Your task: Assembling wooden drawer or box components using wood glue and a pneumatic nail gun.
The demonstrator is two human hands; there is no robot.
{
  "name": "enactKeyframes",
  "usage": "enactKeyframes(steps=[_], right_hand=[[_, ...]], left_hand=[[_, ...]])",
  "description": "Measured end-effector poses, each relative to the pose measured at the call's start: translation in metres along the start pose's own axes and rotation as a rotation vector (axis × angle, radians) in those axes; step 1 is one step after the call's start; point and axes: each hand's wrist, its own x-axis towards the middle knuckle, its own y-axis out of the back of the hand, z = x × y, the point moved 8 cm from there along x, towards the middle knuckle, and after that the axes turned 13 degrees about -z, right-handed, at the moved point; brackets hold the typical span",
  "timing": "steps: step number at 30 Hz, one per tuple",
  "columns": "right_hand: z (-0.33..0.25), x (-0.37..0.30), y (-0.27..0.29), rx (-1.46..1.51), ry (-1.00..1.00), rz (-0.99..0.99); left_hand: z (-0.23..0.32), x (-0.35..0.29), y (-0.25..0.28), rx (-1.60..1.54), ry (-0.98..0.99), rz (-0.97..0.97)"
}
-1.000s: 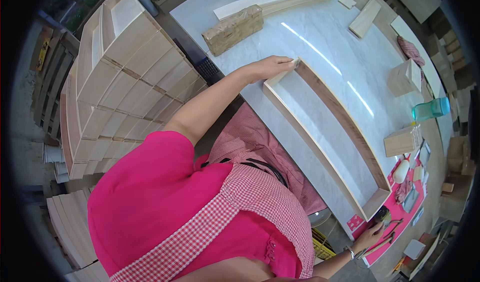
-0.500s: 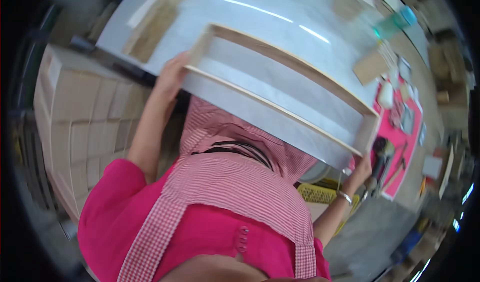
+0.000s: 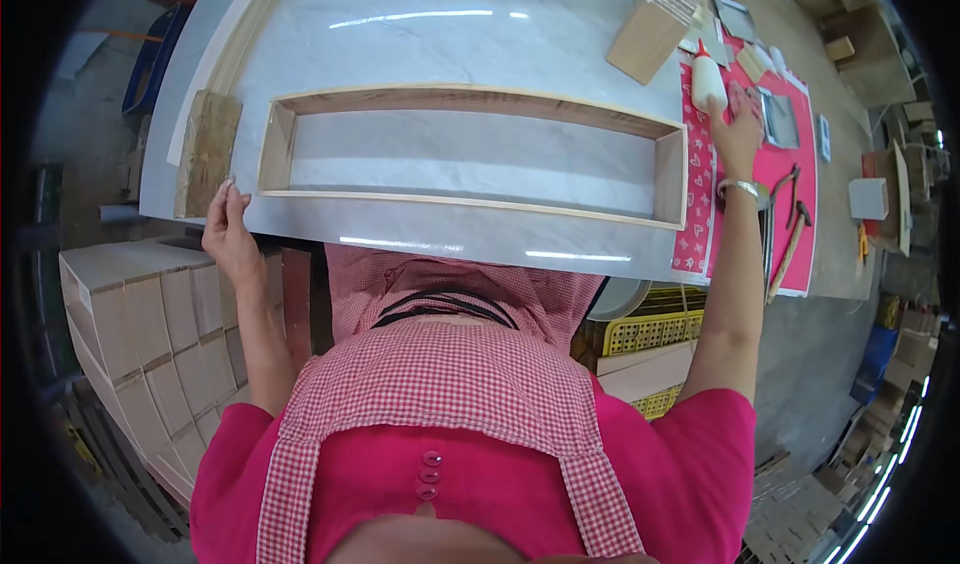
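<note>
A long, shallow rectangular wooden frame (image 3: 470,201) lies on the pale marbled tabletop (image 3: 420,54) in front of me, with the tabletop showing through its inside. My left hand (image 3: 232,234) is at the table's near edge, beside the frame's left end and the lower end of a brown strip (image 3: 208,154). Its fingers are loosely bent and slightly apart, with nothing visible in them. Over the pink patterned cloth on the right, my right hand (image 3: 738,132) reaches out with fingers apart. Its thumb side is against or very near a white squeeze bottle (image 3: 708,82) with a red tip.
A stack of small wooden boards (image 3: 648,36) stands beyond the frame's right end. On the pink cloth (image 3: 700,209) lie a hammer (image 3: 788,254) and a grey tray-like piece (image 3: 780,119). Stacked wooden boxes (image 3: 150,314) rise at lower left; a yellow crate (image 3: 655,332) sits below the table.
Both hands held the frame tilted above the table's edge; now it lies on the tabletop, released. My right hand has moved far right to the bottle, my left hand to the left.
</note>
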Motion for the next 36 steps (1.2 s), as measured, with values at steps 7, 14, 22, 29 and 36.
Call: enactKeyframes(steps=[7, 14, 22, 29, 36], right_hand=[[-0.007, 0.022, -0.04, 0.023, -0.429, -0.241], [0.036, -0.023, 0.019, 0.842, -0.479, 0.246], [-0.163, -0.097, 0.075, 1.217, -0.257, 0.279], [-0.382, -0.117, 0.017, 1.21, 0.204, -0.275], [-0.499, -0.128, -0.001, 1.109, 0.584, -0.462]], left_hand=[[0.008, -0.011, 0.008, -0.144, -0.004, -0.05], [0.034, -0.028, -0.031, -0.125, -0.032, -0.072], [0.046, -0.066, -0.109, -0.268, 0.08, -0.494], [0.017, -0.093, -0.114, -0.524, 0.093, -0.575], [-0.035, -0.106, -0.037, -0.439, 0.117, -0.384]])
